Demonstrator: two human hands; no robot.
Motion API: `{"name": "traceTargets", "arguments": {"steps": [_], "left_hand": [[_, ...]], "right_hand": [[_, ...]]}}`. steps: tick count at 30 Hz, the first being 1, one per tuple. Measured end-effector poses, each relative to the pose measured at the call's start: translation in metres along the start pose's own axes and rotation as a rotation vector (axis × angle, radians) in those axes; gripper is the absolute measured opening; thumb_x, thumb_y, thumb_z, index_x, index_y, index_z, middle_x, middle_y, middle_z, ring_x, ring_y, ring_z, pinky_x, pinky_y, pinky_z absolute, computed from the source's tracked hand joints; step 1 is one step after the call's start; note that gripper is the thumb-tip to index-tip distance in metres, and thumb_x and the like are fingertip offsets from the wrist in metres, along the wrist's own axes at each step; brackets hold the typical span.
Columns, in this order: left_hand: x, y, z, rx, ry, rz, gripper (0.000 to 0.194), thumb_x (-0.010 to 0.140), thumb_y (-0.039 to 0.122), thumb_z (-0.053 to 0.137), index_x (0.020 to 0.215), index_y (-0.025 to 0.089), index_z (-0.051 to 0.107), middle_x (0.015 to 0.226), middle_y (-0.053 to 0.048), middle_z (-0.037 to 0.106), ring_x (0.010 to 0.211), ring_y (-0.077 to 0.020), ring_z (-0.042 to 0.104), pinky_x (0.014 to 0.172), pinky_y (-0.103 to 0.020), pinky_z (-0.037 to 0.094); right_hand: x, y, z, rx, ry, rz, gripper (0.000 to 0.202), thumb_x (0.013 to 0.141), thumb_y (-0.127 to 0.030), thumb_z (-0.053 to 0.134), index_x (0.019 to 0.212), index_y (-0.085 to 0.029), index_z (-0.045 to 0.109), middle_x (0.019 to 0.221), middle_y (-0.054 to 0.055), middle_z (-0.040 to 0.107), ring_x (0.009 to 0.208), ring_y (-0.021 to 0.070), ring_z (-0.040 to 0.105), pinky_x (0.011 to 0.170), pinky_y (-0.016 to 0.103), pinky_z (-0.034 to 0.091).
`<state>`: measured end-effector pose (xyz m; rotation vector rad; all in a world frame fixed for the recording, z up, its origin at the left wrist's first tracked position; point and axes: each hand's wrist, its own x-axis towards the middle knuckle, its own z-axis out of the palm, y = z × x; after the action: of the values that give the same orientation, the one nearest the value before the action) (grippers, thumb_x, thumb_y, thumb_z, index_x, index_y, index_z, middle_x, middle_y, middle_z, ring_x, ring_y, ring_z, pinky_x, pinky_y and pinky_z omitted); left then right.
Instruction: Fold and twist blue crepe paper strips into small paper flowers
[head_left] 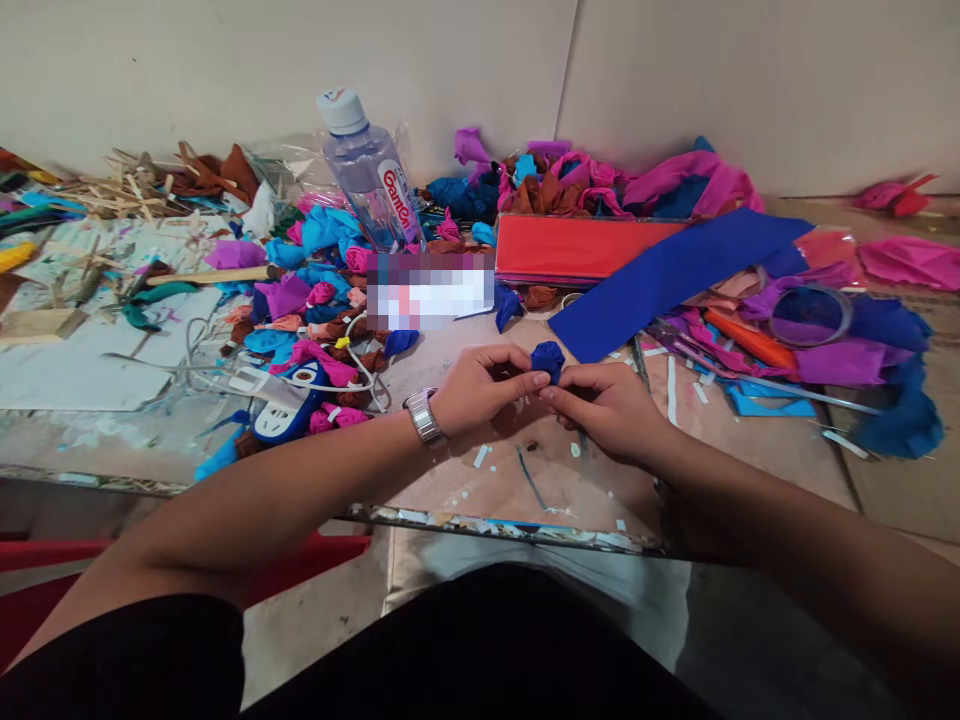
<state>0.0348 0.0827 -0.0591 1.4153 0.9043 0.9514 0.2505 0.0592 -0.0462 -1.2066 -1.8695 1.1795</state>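
A small rolled blue paper bud (548, 359), held upright just above the tabletop

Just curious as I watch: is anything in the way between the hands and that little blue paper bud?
Nothing visible. Both the left hand and the right hand already pinch the blue paper bud between their fingertips, above a bare patch of the table.

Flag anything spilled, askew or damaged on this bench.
Nothing spilled or broken. The clear plastic water bottle stands capped, though it looks tilted. Both hands, left hand and right hand, pinch a small blue crepe-paper rosebud. Paper scraps litter the worn tabletop.
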Motion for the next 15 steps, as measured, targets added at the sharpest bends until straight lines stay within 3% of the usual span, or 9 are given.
{"name": "traceTargets", "arguments": {"steps": [6,11,15], "left_hand": [[-0.0007,0.0025,-0.0003,-0.001,-0.099,0.057,0.031,0.085,0.046,0.086,0.088,0.016,0.082,0.092,-0.006,0.074,0.081,-0.0135,0.065,0.077,-0.027,0.051],[-0.0005,0.0016,-0.0019,0.053,-0.106,0.083,0.026,0.086,0.041,0.085,0.086,0.015,0.084,0.099,-0.009,0.076,0.091,-0.0164,0.068,0.084,-0.029,0.053],[-0.0018,0.0047,-0.0004,0.005,-0.088,0.029,0.031,0.087,0.047,0.082,0.091,0.015,0.082,0.09,-0.005,0.074,0.074,-0.0121,0.063,0.066,-0.024,0.05]], "right_hand": [[0.0001,0.0022,0.0013,0.002,-0.009,-0.059,0.035,0.099,-0.039,0.068,0.07,-0.018,0.068,0.06,-0.002,0.061,0.056,0.0117,0.051,0.057,0.028,0.035],[0.0008,-0.0026,0.0012,-0.044,-0.003,-0.125,0.033,0.097,-0.035,0.069,0.07,-0.017,0.071,0.064,0.0,0.065,0.062,0.0123,0.054,0.061,0.028,0.038],[0.0012,-0.0041,-0.0007,-0.024,0.005,-0.095,0.031,0.093,-0.045,0.076,0.08,-0.017,0.076,0.069,0.0,0.067,0.063,0.0121,0.052,0.059,0.027,0.038]]}}
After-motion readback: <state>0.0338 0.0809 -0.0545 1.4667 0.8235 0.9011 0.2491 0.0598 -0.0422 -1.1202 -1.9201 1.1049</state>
